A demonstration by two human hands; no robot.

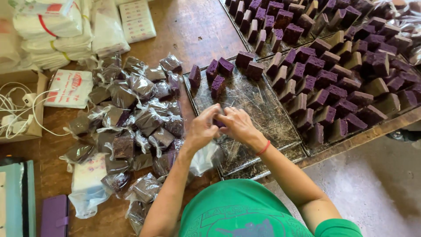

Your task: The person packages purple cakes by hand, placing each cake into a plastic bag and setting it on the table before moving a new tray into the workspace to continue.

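Note:
My left hand (201, 129) and my right hand (237, 125) meet over the near end of a dark metal tray (254, 105). Together they grip a purple cake block (218, 123), mostly hidden between the fingers. A clear plastic bag (206, 158) hangs below my left hand. A red band circles my right wrist. Loose purple cake blocks (219, 77) lie at the tray's far end. To the left sits a pile of bagged cake blocks (136, 114).
More trays packed with several purple cake blocks (333, 79) fill the right side. Stacks of white plastic bags (57, 30) lie at the top left, a cardboard box with white cables (17, 109) at the left, a purple wallet (55, 215) at the bottom left. The table edge (364, 136) borders a concrete floor.

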